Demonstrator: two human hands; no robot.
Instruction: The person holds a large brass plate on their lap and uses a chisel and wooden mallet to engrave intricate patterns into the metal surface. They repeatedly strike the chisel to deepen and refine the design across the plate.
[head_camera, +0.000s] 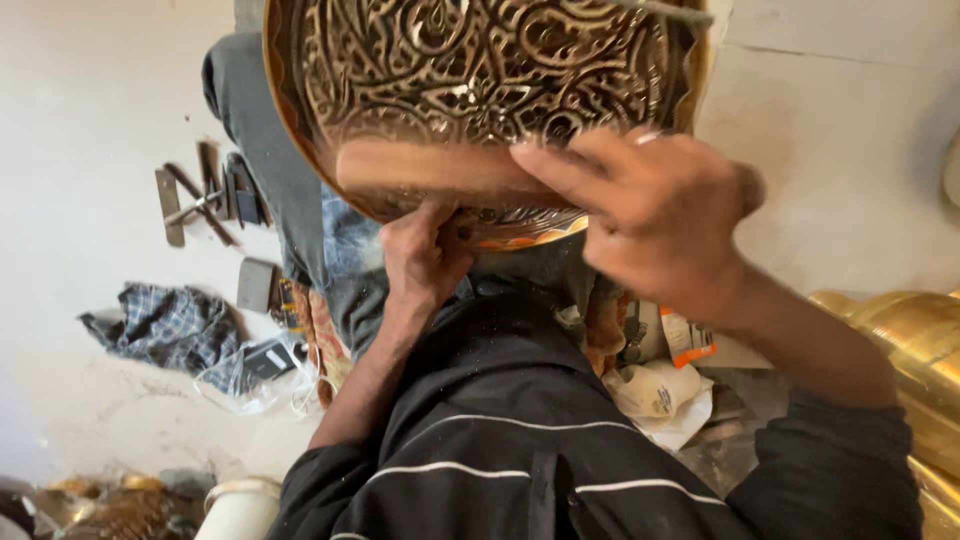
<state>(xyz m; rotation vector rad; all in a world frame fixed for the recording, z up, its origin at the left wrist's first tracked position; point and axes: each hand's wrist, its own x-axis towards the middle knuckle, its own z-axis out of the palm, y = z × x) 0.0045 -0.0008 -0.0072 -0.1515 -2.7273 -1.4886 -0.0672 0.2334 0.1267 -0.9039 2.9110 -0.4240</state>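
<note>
At the far left, a row of dark metal hand tools (205, 200) is laid out on the pale floor (90, 120), and below them a crumpled checked cloth (170, 325) is seen beside a clear plastic bag (255, 375). Further in, the left hand (425, 255) is pressed against the lower rim of a large round brass tray (480, 70), which is held upright over the person's knees; the fingers are curled shut at the rim, though whether a small tool is pinched in that grip cannot be told. The tray's face is already covered with dense raised scrollwork, while a smooth, plain band (430, 165) is left bare along the lower edge. The right hand (655, 210) is laid on the tray to the right, fingers spread wide and flat, steadying it rather than grasping it. Below it, crumpled paper wrappings (665, 390) are scattered, and polished brass vessels (915, 340) are stood at the far right.
</note>
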